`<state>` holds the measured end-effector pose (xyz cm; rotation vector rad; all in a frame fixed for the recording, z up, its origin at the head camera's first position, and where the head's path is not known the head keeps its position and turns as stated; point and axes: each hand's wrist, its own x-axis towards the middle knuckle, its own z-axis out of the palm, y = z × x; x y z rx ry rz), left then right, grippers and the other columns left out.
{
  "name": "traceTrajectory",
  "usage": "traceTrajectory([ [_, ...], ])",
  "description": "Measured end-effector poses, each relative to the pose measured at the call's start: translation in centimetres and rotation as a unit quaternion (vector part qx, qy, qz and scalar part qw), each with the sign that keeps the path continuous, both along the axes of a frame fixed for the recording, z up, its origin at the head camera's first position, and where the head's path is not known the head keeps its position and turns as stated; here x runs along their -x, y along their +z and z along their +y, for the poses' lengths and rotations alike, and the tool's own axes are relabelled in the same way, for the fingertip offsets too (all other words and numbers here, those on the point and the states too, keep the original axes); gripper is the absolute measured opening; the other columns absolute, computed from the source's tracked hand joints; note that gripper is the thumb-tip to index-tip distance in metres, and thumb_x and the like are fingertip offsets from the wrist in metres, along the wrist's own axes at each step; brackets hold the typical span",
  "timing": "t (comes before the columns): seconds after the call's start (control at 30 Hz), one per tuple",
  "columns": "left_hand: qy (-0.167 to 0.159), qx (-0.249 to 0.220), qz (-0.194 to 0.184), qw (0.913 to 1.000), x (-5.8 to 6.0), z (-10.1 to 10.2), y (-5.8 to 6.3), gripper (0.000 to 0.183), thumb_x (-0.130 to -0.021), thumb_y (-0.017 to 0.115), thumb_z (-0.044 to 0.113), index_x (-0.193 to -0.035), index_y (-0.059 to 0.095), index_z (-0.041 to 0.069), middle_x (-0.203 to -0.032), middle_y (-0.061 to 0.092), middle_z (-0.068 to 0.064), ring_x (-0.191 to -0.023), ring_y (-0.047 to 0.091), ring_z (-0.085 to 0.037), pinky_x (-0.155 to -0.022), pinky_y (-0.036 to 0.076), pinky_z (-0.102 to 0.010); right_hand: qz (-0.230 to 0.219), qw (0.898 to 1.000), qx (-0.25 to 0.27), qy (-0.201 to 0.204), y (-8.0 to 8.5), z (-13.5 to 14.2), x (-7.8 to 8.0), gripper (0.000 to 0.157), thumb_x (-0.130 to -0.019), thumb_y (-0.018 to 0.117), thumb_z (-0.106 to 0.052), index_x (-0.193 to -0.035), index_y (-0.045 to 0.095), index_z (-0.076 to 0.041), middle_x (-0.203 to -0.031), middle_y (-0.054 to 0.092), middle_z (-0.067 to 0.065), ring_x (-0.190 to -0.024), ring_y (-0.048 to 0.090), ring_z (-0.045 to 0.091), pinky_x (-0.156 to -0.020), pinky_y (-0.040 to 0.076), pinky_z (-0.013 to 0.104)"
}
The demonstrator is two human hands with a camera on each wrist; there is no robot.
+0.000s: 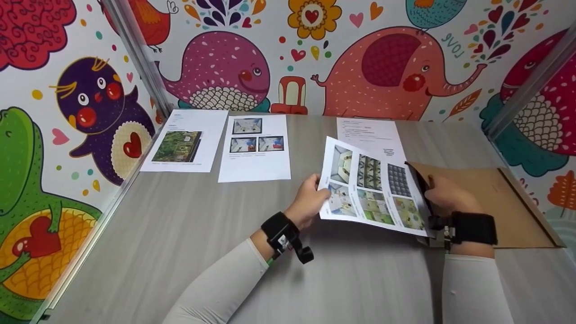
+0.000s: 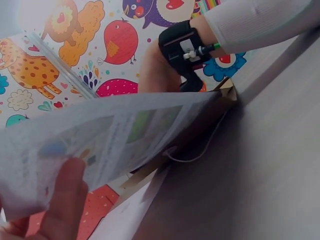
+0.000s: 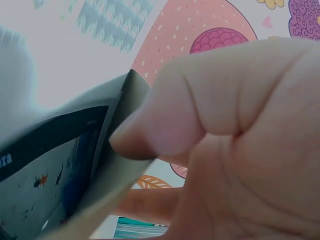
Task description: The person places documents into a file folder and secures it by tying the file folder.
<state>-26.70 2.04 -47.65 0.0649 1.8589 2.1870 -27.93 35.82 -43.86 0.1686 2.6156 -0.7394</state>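
In the head view my left hand (image 1: 308,202) pinches the left edge of a white printed sheet (image 1: 369,220) with several colour pictures, thumb on top. The sheet is tilted up, and its right edge lies at the mouth of a brown paper envelope (image 1: 508,202). My right hand (image 1: 452,193) grips the envelope at that mouth. In the right wrist view the thumb (image 3: 150,135) presses the envelope's edge (image 3: 132,92), beside a dark-bordered picture (image 3: 45,185). A white string (image 2: 200,156) hangs from the envelope in the left wrist view. How far the sheet reaches inside is hidden.
Three other printed sheets lie along the back of the grey table (image 1: 180,234): one with a green photo (image 1: 216,126), one with three pictures (image 1: 256,166), and a text sheet (image 1: 369,128) partly behind the held sheet. Decorated panels (image 1: 310,58) border the table.
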Motion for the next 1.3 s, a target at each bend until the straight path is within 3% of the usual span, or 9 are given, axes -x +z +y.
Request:
traceTrajectory([
  [0.43, 0.018, -0.036, -0.002, 0.9992, -0.6, 3.5, -0.3, 0.035, -0.083, 0.048, -0.010, -0.117, 0.052, -0.003, -0.106, 0.062, -0.016, -0.089, 0.067, -0.023, -0.078, 0.061, -0.035, 0.000, 1.000, 0.000, 0.002, 0.2, -0.4, 0.0, 0.070, -0.095, 0.057, -0.021, -0.150, 0.026, 0.010, -0.127, 0.045, 0.031, -0.107, 0.049, 0.045, -0.071, 0.054, 0.030],
  [0.63, 0.013, -0.030, -0.007, 0.9995, -0.5, 5.5, -0.2, 0.035, -0.082, 0.049, -0.009, -0.116, 0.054, 0.000, -0.105, 0.064, -0.014, -0.089, 0.067, -0.023, -0.076, 0.061, -0.035, -0.015, 1.000, -0.002, 0.002, 0.3, -0.5, 0.0, 0.072, -0.096, 0.050, -0.017, -0.153, 0.014, 0.011, -0.133, 0.038, 0.034, -0.108, 0.047, 0.047, -0.069, 0.053, 0.030],
  [0.83, 0.020, -0.030, -0.018, 0.9992, -0.5, 8.4, -0.6, 0.031, -0.082, 0.052, -0.012, -0.109, 0.054, 0.001, -0.100, 0.062, -0.012, -0.085, 0.066, -0.023, -0.075, 0.061, -0.037, -0.022, 1.000, 0.015, -0.005, 0.6, -0.7, -0.2, 0.072, -0.097, 0.051, -0.021, -0.153, 0.016, 0.009, -0.131, 0.037, 0.033, -0.107, 0.048, 0.045, -0.066, 0.055, 0.030],
  [1.03, 0.025, -0.030, -0.014, 0.9992, -0.6, 10.8, -1.0, 0.028, -0.083, 0.054, -0.011, -0.107, 0.055, 0.003, -0.098, 0.062, -0.010, -0.084, 0.065, -0.023, -0.075, 0.061, -0.038, -0.016, 1.000, 0.021, -0.004, 0.5, -1.0, -0.1, 0.064, -0.097, 0.052, -0.021, -0.149, 0.028, 0.008, -0.124, 0.044, 0.030, -0.103, 0.053, 0.041, -0.067, 0.057, 0.032],
  [1.17, 0.035, -0.012, -0.013, 0.9992, -0.5, 11.8, -1.1, 0.027, -0.084, 0.056, -0.011, -0.107, 0.056, 0.006, -0.098, 0.063, -0.008, -0.087, 0.065, -0.023, -0.076, 0.059, -0.038, -0.014, 0.999, 0.031, -0.002, 0.5, -1.2, -0.2, 0.060, -0.097, 0.054, -0.023, -0.146, 0.034, 0.005, -0.119, 0.049, 0.028, -0.101, 0.055, 0.039, -0.071, 0.059, 0.035],
  [1.3, 0.042, -0.007, -0.018, 0.9989, -0.1, 12.0, -0.9, 0.028, -0.085, 0.057, -0.010, -0.107, 0.056, 0.007, -0.099, 0.063, -0.007, -0.087, 0.065, -0.021, -0.076, 0.059, -0.036, -0.019, 0.999, 0.042, -0.003, 0.5, -1.3, -0.1, 0.062, -0.098, 0.053, -0.023, -0.149, 0.029, 0.003, -0.124, 0.046, 0.028, -0.106, 0.052, 0.041, -0.076, 0.059, 0.037],
])
